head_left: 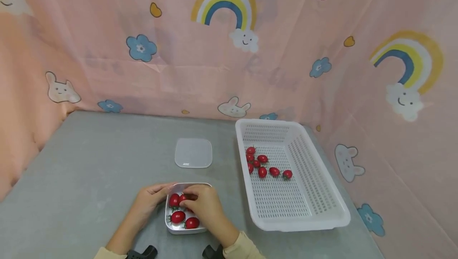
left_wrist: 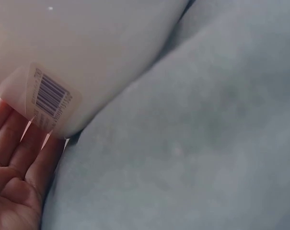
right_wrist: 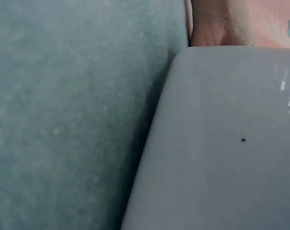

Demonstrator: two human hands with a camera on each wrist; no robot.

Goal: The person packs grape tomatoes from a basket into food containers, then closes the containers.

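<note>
A small white plastic container [head_left: 187, 231] stands near the front of the table with several red cherry tomatoes inside. My left hand [head_left: 152, 200] rests against its far left corner; in the left wrist view the fingers [left_wrist: 27, 143] lie along the outer wall beside a barcode label [left_wrist: 51, 98]. Reaching over the container, my right hand [head_left: 205, 207] pinches a cherry tomato [head_left: 183, 198] between thumb and forefinger, low inside the rim. Next to it sits another tomato [head_left: 174, 200], and two more, one of them a tomato [head_left: 192, 223] at the near side, lie in front.
On the right, a large white perforated basket [head_left: 315, 195] holds several more cherry tomatoes [head_left: 262, 172] toward its left side. A translucent lid [head_left: 193, 153] lies flat behind the container. A pink patterned curtain [head_left: 171, 80] hangs along the back and right edges of the grey table [head_left: 89, 163].
</note>
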